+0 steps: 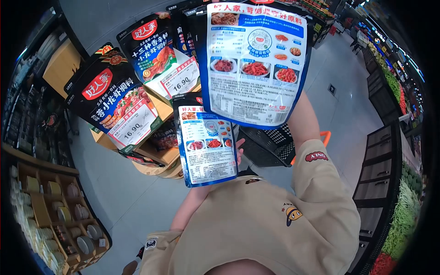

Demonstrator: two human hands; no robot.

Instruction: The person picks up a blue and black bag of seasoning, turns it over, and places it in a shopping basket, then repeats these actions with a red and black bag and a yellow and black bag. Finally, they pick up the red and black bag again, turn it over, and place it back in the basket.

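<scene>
A blue-edged seasoning pouch [213, 142], its white printed back facing me, is held by my left hand [239, 151]; its fingertips show at the pouch's right edge. A second pouch [256, 64] with a similar back is held up close to the camera, overlapping the first one's top. My right forearm [305, 119] runs up behind it, and the fingers of my right hand are hidden. To the left, dark pouches [149, 46] stand in a wooden display [158, 105] behind 16.90 price cards [181, 80].
A black basket [270, 146] with an orange handle [326, 137] is beyond my right arm. Wooden shelves of dishes [64, 211] line the lower left. Dark drawers [378, 169] and green vegetables [405, 215] are on the right.
</scene>
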